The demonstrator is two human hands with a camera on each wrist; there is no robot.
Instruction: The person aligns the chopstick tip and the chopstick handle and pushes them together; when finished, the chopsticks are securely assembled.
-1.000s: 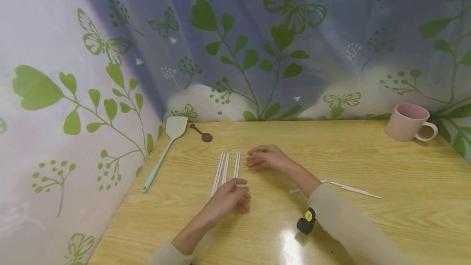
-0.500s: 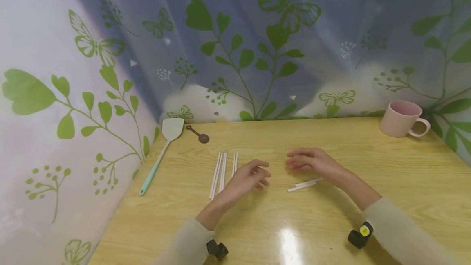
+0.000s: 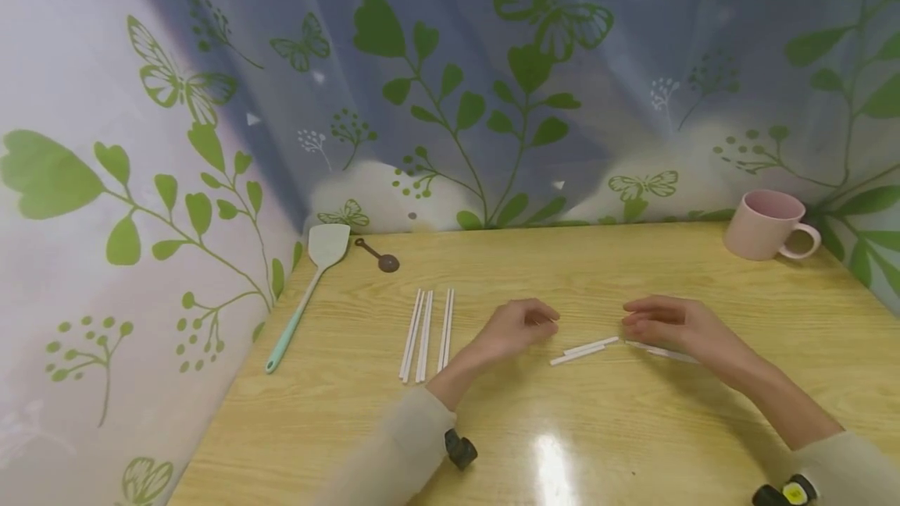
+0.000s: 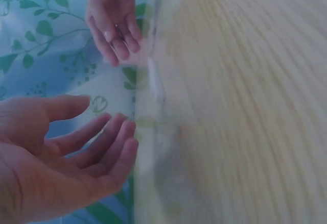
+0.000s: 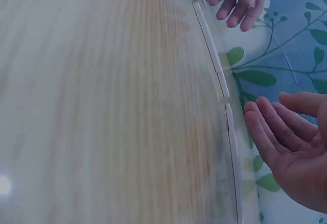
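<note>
My left hand hovers above the table, fingers loosely bent and nothing held. Just right of its fingertips lies a pair of white chopsticks, slanting on the wood. Over a second slanting pair of chopsticks hangs my right hand, which also holds nothing and partly hides that pair. To the left of both hands, three pairs of white chopsticks lie side by side, the near end of the rightmost pair close to my left wrist. In the right wrist view, my right hand has its palm turned inward, beside chopsticks.
A spatula with a mint handle lies along the table's left side. Beside it is a small brown spoon. A pink mug stands at the back right corner. A patterned curtain hangs behind the wooden table.
Both hands have moved to the right, from beside the three left pairs to near the two slanting pairs. The chopsticks appear to lie where they were. The view has shifted slightly.
</note>
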